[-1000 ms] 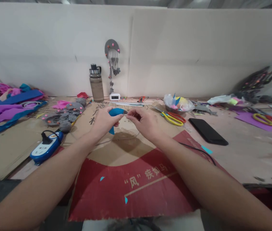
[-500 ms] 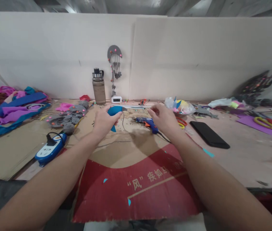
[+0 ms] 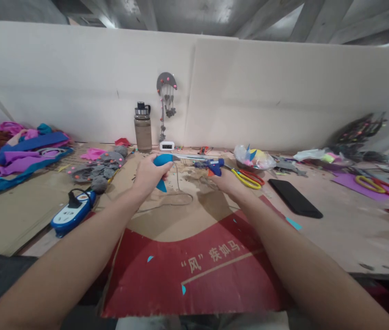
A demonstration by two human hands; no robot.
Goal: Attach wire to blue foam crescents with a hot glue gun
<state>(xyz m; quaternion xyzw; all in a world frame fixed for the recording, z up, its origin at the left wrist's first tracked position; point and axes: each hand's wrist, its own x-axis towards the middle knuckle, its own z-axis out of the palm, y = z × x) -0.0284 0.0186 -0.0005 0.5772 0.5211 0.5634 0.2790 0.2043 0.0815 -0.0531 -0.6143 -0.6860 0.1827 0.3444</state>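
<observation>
My left hand point(image 3: 149, 174) is closed around a blue felt piece point(image 3: 163, 160) with a grey tip, above the cardboard sheet point(image 3: 180, 220). A pointed blue part hangs below my fingers. From its tip a thin grey cord point(image 3: 178, 176) trails down and loops across the cardboard. My right hand point(image 3: 228, 182) grips a blue hot glue gun point(image 3: 216, 165), raised over the board with its nozzle toward the felt piece. The fingers around the handle are partly hidden. Just right of that hand lie scissors point(image 3: 249, 178) with yellow and red handles.
A power strip point(image 3: 73, 211) with a plug stands at the left, near piled coloured felt point(image 3: 19, 153) and grey felt pieces point(image 3: 101, 165). At the back are a water bottle point(image 3: 143, 130) and a small clock point(image 3: 167, 145). A black phone point(image 3: 295, 197) lies at the right.
My right hand, previously above the glue gun with fingers bent, now has hold of it and has raised it. The left hand keeps the blue felt piece in nearly the same place.
</observation>
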